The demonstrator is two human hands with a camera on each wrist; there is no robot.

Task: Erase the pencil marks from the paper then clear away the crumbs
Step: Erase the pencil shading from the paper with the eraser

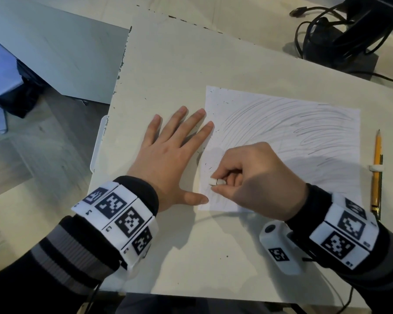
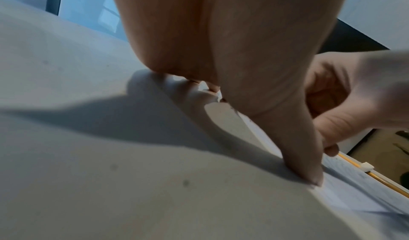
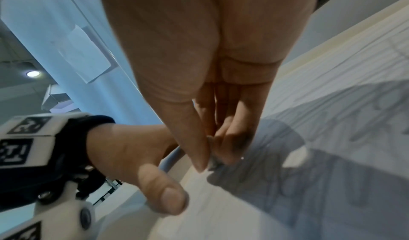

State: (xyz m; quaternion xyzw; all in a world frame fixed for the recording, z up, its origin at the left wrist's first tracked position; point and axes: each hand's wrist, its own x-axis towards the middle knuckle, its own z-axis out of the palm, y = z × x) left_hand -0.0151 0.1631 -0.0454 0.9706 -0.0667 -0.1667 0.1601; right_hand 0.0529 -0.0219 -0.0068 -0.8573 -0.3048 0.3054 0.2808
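Note:
A white sheet of paper (image 1: 304, 137) covered in grey pencil strokes lies on the pale table (image 1: 168, 64). My right hand (image 1: 254, 177) pinches a small white eraser (image 1: 213, 181) between thumb and fingers and presses it onto the sheet's near-left corner. My left hand (image 1: 168, 155) lies flat with spread fingers beside the sheet; its fingertips (image 1: 210, 125) and thumb touch the paper's left edge. Small dark eraser crumbs (image 1: 210, 165) dot the left part of the sheet. In the right wrist view the eraser (image 3: 212, 163) shows at the fingertips; in the left wrist view my thumb (image 2: 309, 174) presses the paper's edge.
A yellow pencil (image 1: 377, 171) with a white clip lies right of the paper. A black monitor stand with cables (image 1: 340, 41) stands at the back right. A white plastic part (image 1: 98, 146) hangs at the table's left edge, beyond which is floor.

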